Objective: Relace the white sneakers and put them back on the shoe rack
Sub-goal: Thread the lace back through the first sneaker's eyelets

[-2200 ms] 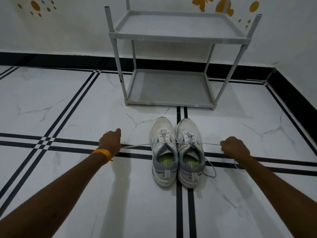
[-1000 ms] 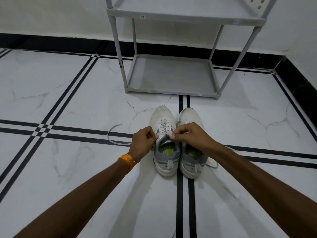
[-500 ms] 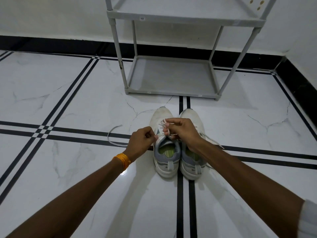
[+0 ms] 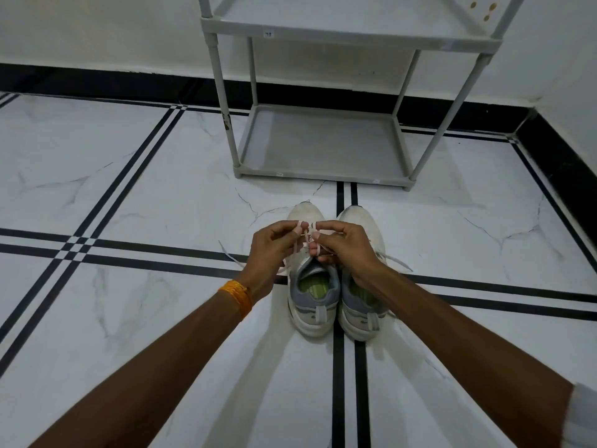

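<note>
L hand (image 4: 274, 250) & R hand (image 4: 347, 250) pinching lace (image 4: 302, 225), over white sneakers (image 4: 315, 302), near shoe rack (image 4: 323, 174)

The floor (image 4: 135, 195) is of white tiles with a grey marble pattern, and it is crossed by pairs of thin black lines (image 4: 345, 383). One pair runs from the near edge towards the wall, another goes across (they meet at the left side in a small grid). A black skirting band (image 4: 113, 84) goes along the foot of the white wall (image 4: 97, 30). On the wall at the upper right are some small orange dots (image 4: 484, 9).
</note>
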The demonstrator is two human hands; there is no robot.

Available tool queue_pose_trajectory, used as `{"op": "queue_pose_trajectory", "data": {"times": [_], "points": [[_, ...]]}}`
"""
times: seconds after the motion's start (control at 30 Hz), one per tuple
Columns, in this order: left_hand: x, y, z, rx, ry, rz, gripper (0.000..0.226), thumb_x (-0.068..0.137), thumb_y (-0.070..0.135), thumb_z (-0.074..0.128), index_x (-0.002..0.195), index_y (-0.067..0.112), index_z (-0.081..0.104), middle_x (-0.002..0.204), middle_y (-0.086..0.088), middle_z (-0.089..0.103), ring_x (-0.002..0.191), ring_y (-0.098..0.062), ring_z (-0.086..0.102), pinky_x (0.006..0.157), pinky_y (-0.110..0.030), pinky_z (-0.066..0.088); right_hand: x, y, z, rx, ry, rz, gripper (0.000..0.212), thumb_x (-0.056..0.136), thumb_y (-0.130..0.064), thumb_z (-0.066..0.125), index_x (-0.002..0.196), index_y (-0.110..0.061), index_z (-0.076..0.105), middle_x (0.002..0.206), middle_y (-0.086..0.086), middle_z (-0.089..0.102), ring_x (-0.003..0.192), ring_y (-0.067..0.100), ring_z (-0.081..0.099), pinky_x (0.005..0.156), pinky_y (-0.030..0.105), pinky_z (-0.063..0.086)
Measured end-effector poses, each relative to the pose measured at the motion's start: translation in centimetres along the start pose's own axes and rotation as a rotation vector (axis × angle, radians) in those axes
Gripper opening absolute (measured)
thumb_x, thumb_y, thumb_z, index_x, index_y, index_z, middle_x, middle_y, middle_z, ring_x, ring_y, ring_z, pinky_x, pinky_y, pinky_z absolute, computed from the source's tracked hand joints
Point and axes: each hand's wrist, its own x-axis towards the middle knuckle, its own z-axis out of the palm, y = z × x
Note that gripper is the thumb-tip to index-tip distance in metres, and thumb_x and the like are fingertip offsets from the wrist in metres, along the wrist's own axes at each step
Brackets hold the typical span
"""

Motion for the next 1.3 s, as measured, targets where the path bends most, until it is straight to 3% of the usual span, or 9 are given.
{"op": "queue_pose_trajectory", "data": {"times": [0.2, 0.33, 0.6, 0.7, 0.8, 0.9, 0.97, 1.1, 1.3], "points": [[0.7, -1.3, 0.9, 0.483, 0.057, 0.333, 0.021, 0.091, 0.019, 0.064, 0.108, 0.013, 0.074, 0.103, -0.003, 0.075, 0.092, -0.009, 0.068, 0.084, -0.021, 0.055, 0.1, -0.6, -0.8, -0.027, -0.123, 0.046, 0.039, 0.084, 0.003, 0.069, 0.12, -0.009, 0.065, 0.091, 0.021, 0.074, 0.081, 0.026, 0.073, 0.07, 0.03, 0.062], [0.6, -1.2, 1.7, 0.557, 0.113, 0.45, 0.014, 0.086, 0.014, 0.07, 0.098, 0.012, 0.076, 0.095, -0.004, 0.075, 0.081, 0.002, 0.065, 0.077, -0.006, 0.05, 0.5, -0.6, -1.0, -0.064, -0.137, 0.042, 0.041, 0.085, 0.007, 0.066, 0.122, -0.009, 0.063, 0.087, 0.02, 0.073, 0.079, 0.027, 0.073, 0.073, 0.033, 0.062], [1.2, -0.8, 1.6, 0.653, 0.053, 0.525, 0.009, 0.084, 0.012, 0.071, 0.091, 0.014, 0.066, 0.08, 0.0, 0.073, 0.073, -0.008, 0.068, 0.071, -0.017, 0.055, 0.9, -1.1, -1.5, -0.183, -0.249, 0.009, 0.038, 0.084, 0.009, 0.067, 0.12, -0.003, 0.06, 0.088, 0.025, 0.071, 0.083, 0.032, 0.072, 0.078, 0.039, 0.061], [1.6, -0.4, 1.5, 0.578, 0.065, 0.424, 0.007, 0.078, 0.012, 0.077, 0.082, 0.013, 0.072, 0.076, 0.001, 0.073, 0.069, -0.005, 0.067, 0.07, -0.016, 0.053, 0.8, -1.4, -1.5, -0.224, -0.275, -0.018, 0.038, 0.084, 0.008, 0.068, 0.12, -0.002, 0.06, 0.09, 0.029, 0.07, 0.082, 0.032, 0.072, 0.078, 0.039, 0.062], [1.8, -0.1, 1.6, 0.385, 0.144, 0.168, 0.033, 0.068, 0.019, 0.086, 0.089, 0.013, 0.062, 0.073, 0.001, 0.07, 0.066, -0.006, 0.066, 0.067, -0.021, 0.056, 0.7, -1.5, -1.4, -0.255, -0.278, -0.049, 0.04, 0.083, 0.009, 0.068, 0.121, -0.002, 0.06, 0.087, 0.025, 0.072, 0.082, 0.032, 0.072, 0.075, 0.036, 0.062], [2.2, -0.3, 1.5, 0.25, 0.133, -0.112, 0.056, 0.067, 0.028, 0.087, 0.109, 0.017, 0.05, 0.095, -0.01, 0.065, 0.086, -0.023, 0.066, 0.075, -0.036, 0.057, 0.5, -1.3, -1.2, -0.283, -0.255, -0.085, 0.038, 0.084, 0.008, 0.067, 0.119, -0.005, 0.062, 0.086, 0.022, 0.074, 0.084, 0.032, 0.074, 0.073, 0.034, 0.061], [2.4, -0.3, 1.3, 0.219, 0.0, -0.18, 0.051, 0.076, 0.026, 0.081, 0.116, 0.013, 0.053, 0.105, -0.015, 0.063, 0.091, -0.026, 0.063, 0.071, -0.031, 0.054, 0.3, -1.1, -1.0, -0.306, -0.242, -0.104, 0.035, 0.085, 0.007, 0.066, 0.116, -0.009, 0.064, 0.085, 0.021, 0.074, 0.083, 0.03, 0.075, 0.073, 0.034, 0.061], [2.5, -0.1, 1.2, 0.256, -0.12, -0.057, 0.019, 0.085, 0.016, 0.071, 0.097, 0.004, 0.064, 0.093, -0.022, 0.067, 0.084, -0.027, 0.063, 0.067, -0.031, 0.051, 0.2, -1.2, -0.7, -0.342, -0.223, -0.134, 0.035, 0.084, 0.009, 0.063, 0.111, -0.012, 0.064, 0.082, 0.021, 0.073, 0.079, 0.027, 0.074, 0.069, 0.032, 0.06], [2.1, -0.9, 1.5, 0.431, 0.011, 0.141, 0.024, 0.082, 0.027, 0.075, 0.085, 0.007, 0.062, 0.081, -0.009, 0.071, 0.075, -0.02, 0.066, 0.07, -0.032, 0.055, -0.7, -1.0, -0.7, -0.242, -0.172, -0.117, 0.035, 0.086, 0.009, 0.061, 0.113, -0.006, 0.046, 0.084, 0.023, 0.072, 0.074, 0.024, 0.072, 0.07, 0.032, 0.061]]}}
